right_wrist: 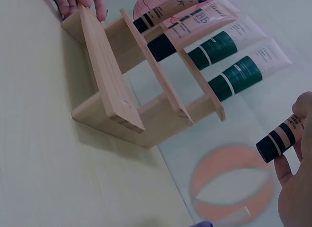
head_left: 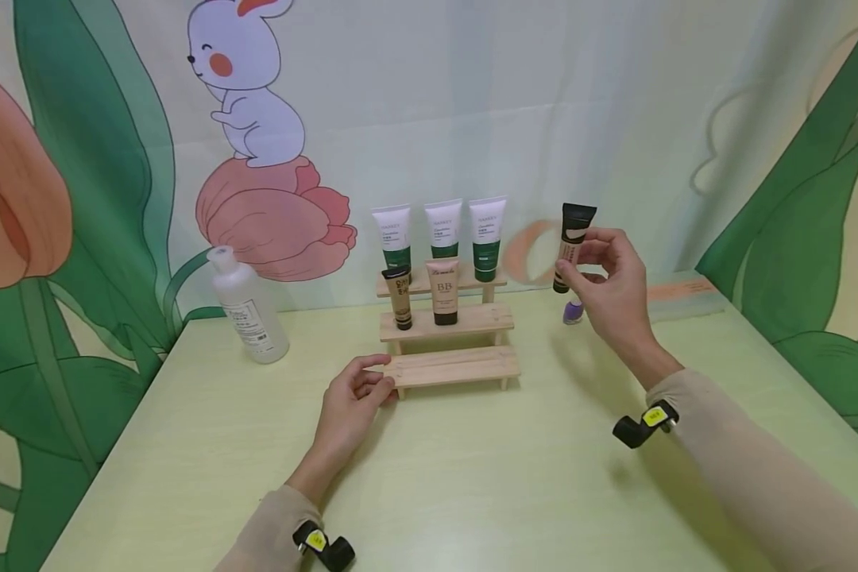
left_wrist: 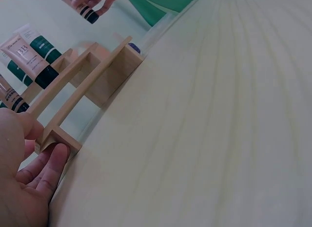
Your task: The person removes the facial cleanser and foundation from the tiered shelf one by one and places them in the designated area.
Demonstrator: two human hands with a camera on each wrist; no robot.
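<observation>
At the right, my right hand pinches a small black-and-pink cosmetic tube, raised above the table with its dark cap down. In the right wrist view the tube's striped cap end shows between thumb and fingers. My left hand grips the left end of the lowest step of a three-tier wooden display rack, its thumb and fingers about the corner. On the middle step stand a slim gold-and-black tube and a pink BB cream tube. Three white-and-green tubes, one a right-hand tube, stand on the top step.
A clear bottle with a white cap stands left of the rack. Behind my right hand is a small purple-based bottle on the table. A printed curtain hangs along the table's back edge.
</observation>
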